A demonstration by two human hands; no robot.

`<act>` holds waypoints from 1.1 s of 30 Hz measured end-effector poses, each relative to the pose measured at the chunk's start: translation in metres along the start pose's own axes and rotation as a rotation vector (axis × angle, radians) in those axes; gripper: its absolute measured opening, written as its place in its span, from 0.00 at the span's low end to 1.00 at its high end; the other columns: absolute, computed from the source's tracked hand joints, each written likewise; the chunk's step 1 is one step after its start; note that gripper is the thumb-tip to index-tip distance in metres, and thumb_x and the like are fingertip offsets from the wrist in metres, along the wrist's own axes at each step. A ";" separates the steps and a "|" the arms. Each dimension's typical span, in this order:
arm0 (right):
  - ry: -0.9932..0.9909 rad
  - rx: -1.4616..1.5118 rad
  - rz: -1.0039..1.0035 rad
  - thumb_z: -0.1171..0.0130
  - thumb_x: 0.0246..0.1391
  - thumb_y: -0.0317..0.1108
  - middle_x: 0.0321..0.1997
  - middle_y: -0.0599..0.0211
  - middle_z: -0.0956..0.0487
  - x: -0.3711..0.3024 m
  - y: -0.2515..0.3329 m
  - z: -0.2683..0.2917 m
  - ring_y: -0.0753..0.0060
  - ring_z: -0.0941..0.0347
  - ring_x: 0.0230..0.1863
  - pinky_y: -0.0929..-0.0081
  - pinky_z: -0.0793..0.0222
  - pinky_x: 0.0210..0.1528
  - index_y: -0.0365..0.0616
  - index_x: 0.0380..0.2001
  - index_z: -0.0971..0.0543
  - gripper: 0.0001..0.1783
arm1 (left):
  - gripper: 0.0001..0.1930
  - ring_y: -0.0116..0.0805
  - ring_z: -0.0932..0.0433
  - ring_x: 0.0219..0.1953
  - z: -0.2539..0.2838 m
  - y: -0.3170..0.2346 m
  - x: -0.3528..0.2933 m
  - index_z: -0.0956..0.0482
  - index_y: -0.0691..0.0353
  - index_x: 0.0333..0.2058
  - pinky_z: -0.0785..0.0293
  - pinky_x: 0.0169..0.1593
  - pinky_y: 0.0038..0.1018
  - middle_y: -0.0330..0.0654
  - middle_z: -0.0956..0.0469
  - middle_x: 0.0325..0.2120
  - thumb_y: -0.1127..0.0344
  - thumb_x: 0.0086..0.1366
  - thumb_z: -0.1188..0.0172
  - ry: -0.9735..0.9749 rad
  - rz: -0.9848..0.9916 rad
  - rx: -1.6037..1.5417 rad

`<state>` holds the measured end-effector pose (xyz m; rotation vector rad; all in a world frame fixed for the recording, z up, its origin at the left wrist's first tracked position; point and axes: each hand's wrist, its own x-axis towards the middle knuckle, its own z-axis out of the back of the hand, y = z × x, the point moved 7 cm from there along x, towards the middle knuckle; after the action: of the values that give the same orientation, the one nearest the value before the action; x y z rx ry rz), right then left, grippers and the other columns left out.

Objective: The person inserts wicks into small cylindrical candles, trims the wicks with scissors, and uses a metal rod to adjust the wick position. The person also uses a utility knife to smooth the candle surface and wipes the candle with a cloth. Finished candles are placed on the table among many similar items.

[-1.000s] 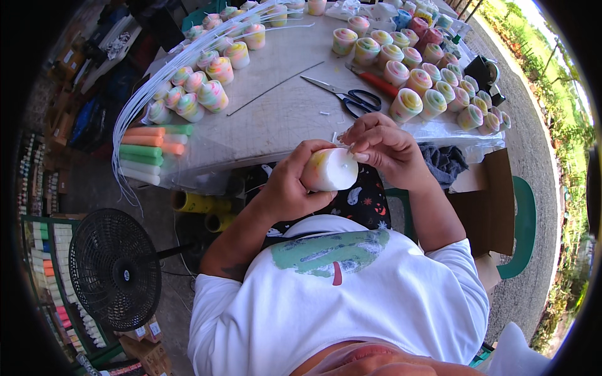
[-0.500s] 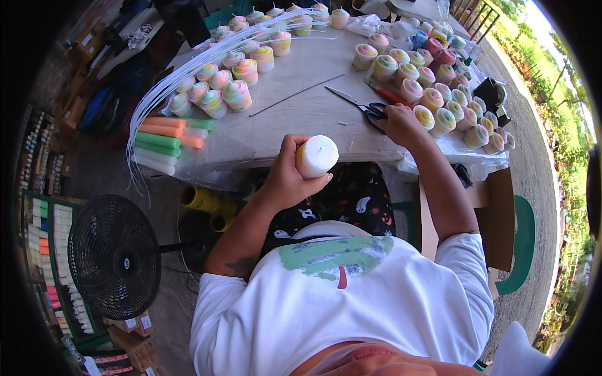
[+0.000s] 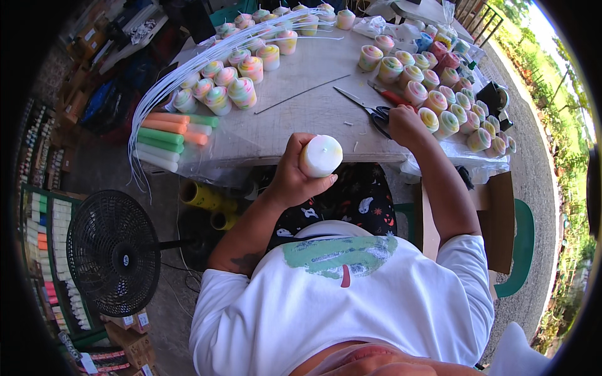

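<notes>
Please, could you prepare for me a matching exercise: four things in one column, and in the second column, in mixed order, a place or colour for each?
Things:
1. candle showing a flat white end
2. fan
3. rod
4. scissors

Places and colours:
A. thin and dark, lying on the table
B. handles close to the right hand
C. held in the left hand
D. black and round, at lower left

Pairs: 1-C, 2-D, 3-A, 4-B

I am gripping a stubby white candle (image 3: 320, 155), its sides tinged yellow, in my left hand (image 3: 299, 178), its flat, nubbed end facing up. At its one o'clock, dark-handled scissors (image 3: 369, 107) are lying with blades pointing to ten o'clock, my right hand (image 3: 407, 125) partly covering their handles beside a red tool (image 3: 391, 96).
</notes>
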<state>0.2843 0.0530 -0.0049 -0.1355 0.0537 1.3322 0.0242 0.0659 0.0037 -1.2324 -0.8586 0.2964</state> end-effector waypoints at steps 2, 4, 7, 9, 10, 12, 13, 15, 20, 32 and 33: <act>0.043 0.031 -0.035 0.45 0.44 0.28 0.36 0.47 0.21 -0.003 0.006 0.005 0.46 0.24 0.41 0.58 0.28 0.45 0.31 0.33 0.20 0.13 | 0.30 0.30 0.28 0.42 0.000 0.001 0.000 0.39 0.59 0.46 0.29 0.47 0.30 0.41 0.31 0.40 0.74 0.46 0.31 -0.013 0.002 -0.006; 0.040 0.141 -0.030 0.42 0.44 0.29 0.35 0.51 0.20 -0.011 0.007 0.013 0.50 0.23 0.38 0.61 0.27 0.41 0.31 0.36 0.21 0.15 | 0.30 0.31 0.27 0.42 0.001 0.005 0.001 0.39 0.59 0.46 0.29 0.47 0.31 0.42 0.30 0.41 0.74 0.46 0.32 -0.036 0.014 -0.014; 0.025 0.876 0.025 0.37 0.45 0.29 0.36 0.60 0.21 -0.037 0.007 0.019 0.59 0.22 0.37 0.67 0.27 0.40 0.33 0.41 0.24 0.18 | 0.30 0.37 0.25 0.42 0.002 -0.003 0.004 0.38 0.59 0.46 0.28 0.47 0.32 0.44 0.29 0.40 0.74 0.45 0.32 -0.072 -0.080 0.129; -0.036 1.567 0.235 0.34 0.46 0.29 0.37 0.66 0.23 -0.065 0.027 0.036 0.67 0.24 0.38 0.72 0.28 0.42 0.36 0.44 0.26 0.21 | 0.30 0.41 0.24 0.42 0.001 -0.009 0.007 0.36 0.60 0.46 0.27 0.47 0.34 0.46 0.27 0.40 0.74 0.43 0.32 -0.065 -0.124 0.243; -0.101 1.913 0.422 0.32 0.47 0.29 0.39 0.69 0.24 -0.084 0.045 0.052 0.71 0.25 0.39 0.75 0.29 0.43 0.38 0.47 0.27 0.23 | 0.30 0.43 0.23 0.42 -0.001 -0.010 0.007 0.35 0.60 0.46 0.27 0.47 0.34 0.47 0.26 0.39 0.75 0.42 0.33 -0.057 -0.143 0.298; -0.149 2.027 0.457 0.31 0.47 0.30 0.41 0.67 0.24 -0.107 0.074 0.057 0.72 0.25 0.41 0.75 0.30 0.45 0.39 0.47 0.28 0.24 | 0.30 0.46 0.23 0.42 -0.007 -0.009 0.011 0.34 0.61 0.46 0.27 0.47 0.35 0.47 0.25 0.39 0.74 0.41 0.33 -0.049 -0.166 0.347; -0.178 2.085 0.478 0.31 0.47 0.31 0.42 0.66 0.25 -0.113 0.078 0.059 0.73 0.25 0.42 0.76 0.30 0.46 0.39 0.48 0.28 0.25 | 0.30 0.47 0.23 0.42 -0.009 -0.009 0.014 0.33 0.61 0.46 0.27 0.47 0.35 0.47 0.25 0.39 0.74 0.41 0.34 -0.042 -0.180 0.375; -0.150 2.063 0.443 0.33 0.49 0.29 0.43 0.64 0.25 -0.116 0.074 0.050 0.71 0.25 0.44 0.74 0.30 0.48 0.39 0.48 0.29 0.23 | 0.30 0.48 0.23 0.42 -0.011 -0.005 0.015 0.32 0.60 0.46 0.28 0.50 0.39 0.46 0.24 0.39 0.72 0.40 0.34 -0.038 -0.110 0.391; -0.782 1.871 0.539 0.44 0.55 0.19 0.48 0.56 0.26 -0.156 0.045 0.110 0.65 0.26 0.48 0.67 0.30 0.53 0.39 0.49 0.31 0.18 | 0.29 0.46 0.23 0.43 -0.013 -0.008 0.013 0.30 0.57 0.45 0.43 0.59 0.51 0.43 0.23 0.40 0.67 0.40 0.34 -0.048 -0.113 0.542; -0.529 1.562 0.620 0.49 0.55 0.14 0.50 0.56 0.28 -0.136 0.073 0.058 0.60 0.30 0.56 0.68 0.33 0.54 0.43 0.52 0.37 0.23 | 0.28 0.44 0.23 0.43 -0.026 -0.014 0.028 0.29 0.57 0.43 0.67 0.63 0.64 0.40 0.23 0.39 0.63 0.38 0.33 -0.016 -0.145 0.655; -0.555 1.511 0.634 0.49 0.55 0.14 0.50 0.55 0.28 -0.140 0.072 0.062 0.59 0.30 0.56 0.68 0.32 0.53 0.43 0.52 0.37 0.23 | 0.28 0.43 0.23 0.44 -0.025 -0.015 0.030 0.29 0.57 0.43 0.68 0.63 0.64 0.40 0.23 0.39 0.63 0.38 0.33 -0.022 -0.155 0.649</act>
<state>0.1787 -0.0573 0.0682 1.6260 0.6437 1.5746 0.0580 0.0622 0.0276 -0.5577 -0.7846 0.4224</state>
